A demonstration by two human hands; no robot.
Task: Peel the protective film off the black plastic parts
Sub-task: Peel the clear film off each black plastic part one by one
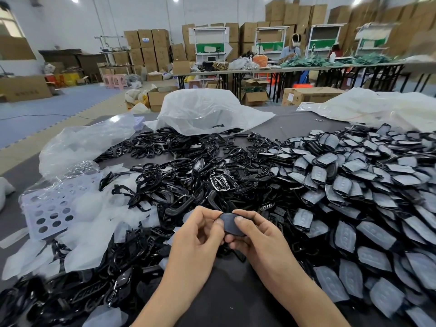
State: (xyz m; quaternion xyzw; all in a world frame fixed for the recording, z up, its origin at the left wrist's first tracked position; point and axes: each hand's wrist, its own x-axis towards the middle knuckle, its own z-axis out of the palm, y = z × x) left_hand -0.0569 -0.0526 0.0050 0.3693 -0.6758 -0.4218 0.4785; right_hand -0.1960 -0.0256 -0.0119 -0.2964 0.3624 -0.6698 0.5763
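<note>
Low in the middle of the frame, both hands are holding one black plastic part [230, 224] up off the desk [226, 300], probably to get at the film's edge. The left hand [198, 234] and right hand [257, 237] are curling inward, fingers [241, 220] pinching the part's rim from either side.

Bare tabletop [226, 291] between part heaps [179, 197], apparently passable
</note>
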